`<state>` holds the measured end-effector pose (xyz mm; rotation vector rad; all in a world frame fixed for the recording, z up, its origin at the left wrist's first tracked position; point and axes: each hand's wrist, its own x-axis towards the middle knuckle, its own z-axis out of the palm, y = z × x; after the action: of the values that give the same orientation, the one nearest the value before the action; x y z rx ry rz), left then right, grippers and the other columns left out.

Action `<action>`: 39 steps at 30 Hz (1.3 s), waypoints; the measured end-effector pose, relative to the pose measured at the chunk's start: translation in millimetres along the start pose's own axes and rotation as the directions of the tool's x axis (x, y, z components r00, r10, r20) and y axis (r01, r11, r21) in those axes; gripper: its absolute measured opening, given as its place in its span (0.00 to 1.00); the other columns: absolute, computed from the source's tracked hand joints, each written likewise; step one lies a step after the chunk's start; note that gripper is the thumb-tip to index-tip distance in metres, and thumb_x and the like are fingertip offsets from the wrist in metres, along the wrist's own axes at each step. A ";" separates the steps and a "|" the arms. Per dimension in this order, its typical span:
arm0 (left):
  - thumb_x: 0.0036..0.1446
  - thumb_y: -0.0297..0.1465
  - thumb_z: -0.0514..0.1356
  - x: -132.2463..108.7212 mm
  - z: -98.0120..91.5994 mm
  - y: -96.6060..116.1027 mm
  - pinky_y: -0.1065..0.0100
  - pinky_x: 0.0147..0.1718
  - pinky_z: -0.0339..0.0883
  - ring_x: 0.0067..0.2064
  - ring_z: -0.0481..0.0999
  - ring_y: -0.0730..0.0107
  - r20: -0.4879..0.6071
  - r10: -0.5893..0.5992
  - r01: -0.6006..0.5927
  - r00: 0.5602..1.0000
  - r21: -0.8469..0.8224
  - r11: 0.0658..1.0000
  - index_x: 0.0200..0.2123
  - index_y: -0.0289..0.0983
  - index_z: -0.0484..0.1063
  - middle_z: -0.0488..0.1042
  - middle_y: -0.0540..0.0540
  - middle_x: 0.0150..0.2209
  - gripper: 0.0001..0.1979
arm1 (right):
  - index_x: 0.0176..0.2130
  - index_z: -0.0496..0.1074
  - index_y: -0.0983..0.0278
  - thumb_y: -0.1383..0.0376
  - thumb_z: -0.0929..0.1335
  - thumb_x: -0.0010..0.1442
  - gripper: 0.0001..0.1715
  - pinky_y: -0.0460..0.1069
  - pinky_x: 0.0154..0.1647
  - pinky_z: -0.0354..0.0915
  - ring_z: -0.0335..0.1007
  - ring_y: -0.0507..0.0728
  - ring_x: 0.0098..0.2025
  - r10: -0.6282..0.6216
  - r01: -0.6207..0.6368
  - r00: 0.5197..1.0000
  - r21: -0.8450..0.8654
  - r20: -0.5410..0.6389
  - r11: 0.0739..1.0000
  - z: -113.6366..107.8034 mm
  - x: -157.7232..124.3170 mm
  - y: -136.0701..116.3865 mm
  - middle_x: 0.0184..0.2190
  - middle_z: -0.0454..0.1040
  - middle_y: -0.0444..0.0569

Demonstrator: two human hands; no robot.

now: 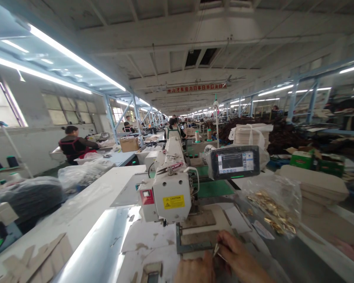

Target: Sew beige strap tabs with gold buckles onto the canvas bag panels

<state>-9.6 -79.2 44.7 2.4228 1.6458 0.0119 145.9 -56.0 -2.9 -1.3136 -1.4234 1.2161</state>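
Observation:
A white sewing machine head point(172, 192) with a yellow caution label stands in front of me. Below it, a dark metal clamp frame point(194, 247) lies over beige pieces point(199, 237) on the bed. My right hand point(238, 255) is closed on a small shiny metal tool point(216, 250), at the frame's near right corner; its exact kind is unclear. Just in front of the frame, my left hand point(194, 270) has its fingers bent and pressed together beside the tool's tip. Whatever lies under those fingers is hidden.
A control screen point(236, 162) stands right of the machine. A clear bag of gold-coloured metal fittings point(273, 206) lies on the table, beside stacked beige panels point(315, 184). Beige strips point(38, 259) lie at the lower left. A person point(76, 145) sits at the left.

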 end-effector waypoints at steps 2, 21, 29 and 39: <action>0.61 0.25 0.48 -2.7 -10.4 4.1 0.52 0.40 0.73 0.42 0.80 0.46 0.058 -0.042 0.040 0.997 0.035 0.999 0.48 0.36 0.73 0.80 0.34 0.38 0.18 | 0.31 0.61 0.59 0.56 0.59 0.61 0.11 0.45 0.22 0.60 0.65 0.52 0.22 -0.079 0.071 0.996 -0.202 -0.033 0.977 0.5 -4.9 -1.4 0.24 0.69 0.42; 0.65 0.27 0.49 -11.8 -4.1 -7.7 0.59 0.43 0.70 0.46 0.77 0.56 -0.227 0.169 -0.188 0.959 -0.065 0.980 0.47 0.34 0.65 0.77 0.40 0.43 0.10 | 0.45 0.68 0.66 0.68 0.57 0.61 0.16 0.54 0.42 0.67 0.74 0.60 0.39 -0.244 0.276 0.959 -0.665 0.143 0.694 6.2 -38.6 -37.4 0.36 0.77 0.54; 0.66 0.42 0.50 -1.2 20.5 -16.5 0.53 0.65 0.47 0.67 0.56 0.54 -0.282 0.336 -0.328 0.899 0.077 0.942 0.66 0.33 0.52 0.57 0.41 0.66 0.30 | 0.29 0.69 0.63 0.50 0.66 0.53 0.19 0.45 0.21 0.50 0.53 0.49 0.20 0.018 0.029 0.993 -0.377 0.120 0.926 -45.7 20.5 -19.5 0.17 0.59 0.39; 0.66 0.49 0.45 42.3 35.2 -32.1 0.53 0.66 0.46 0.69 0.50 0.54 -0.277 0.275 -0.279 0.921 0.027 0.960 0.66 0.30 0.52 0.53 0.40 0.68 0.35 | 0.28 0.71 0.64 0.45 0.70 0.46 0.24 0.45 0.20 0.45 0.49 0.48 0.18 0.163 -0.147 0.987 -0.340 0.016 0.929 -65.0 64.8 -14.9 0.14 0.56 0.37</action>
<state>-18.7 -35.0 -0.2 2.7246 1.3751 0.4253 199.4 16.0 21.6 -1.6690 -1.6383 1.1402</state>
